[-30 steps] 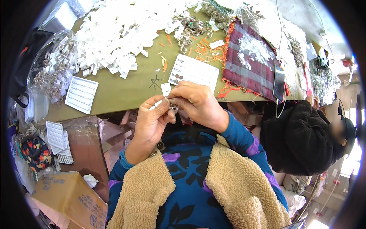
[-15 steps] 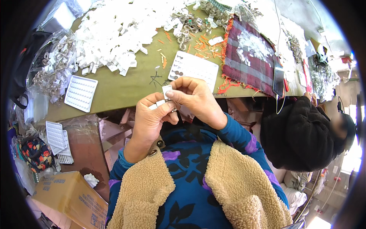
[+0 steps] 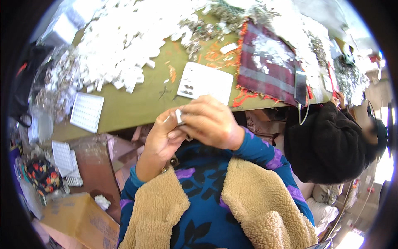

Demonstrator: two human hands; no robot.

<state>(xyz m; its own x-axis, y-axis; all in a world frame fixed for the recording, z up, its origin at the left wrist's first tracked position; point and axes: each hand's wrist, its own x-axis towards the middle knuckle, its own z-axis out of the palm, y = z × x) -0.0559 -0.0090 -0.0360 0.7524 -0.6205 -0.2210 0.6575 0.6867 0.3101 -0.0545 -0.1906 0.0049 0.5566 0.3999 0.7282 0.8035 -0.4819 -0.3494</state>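
Far L: clear bag (image 3: 58, 89) of white/greyish bits, prob. bagged so they don't scatter. Bumpy white tray (image 3: 87, 112) lies by the bench (image 3: 124, 108) edge; loose white pile (image 3: 120, 50) sits farther back, prob. to leave working room. Ctr: L hand (image 3: 161, 137) pinches small white piece (image 3: 178, 116) at bench's front edge; R hand (image 3: 212, 123) curls against it, prob. steadying; blurred, can't tell if it grips too. Just beyond: 2nd tray (image 3: 215, 81) w/ dark round bits (image 3: 189, 87), handy to reach. R: plaid cloth (image 3: 263, 81) under white scraps (image 3: 269, 47), likely keeping them together; phone (image 3: 300, 87) at its edge.
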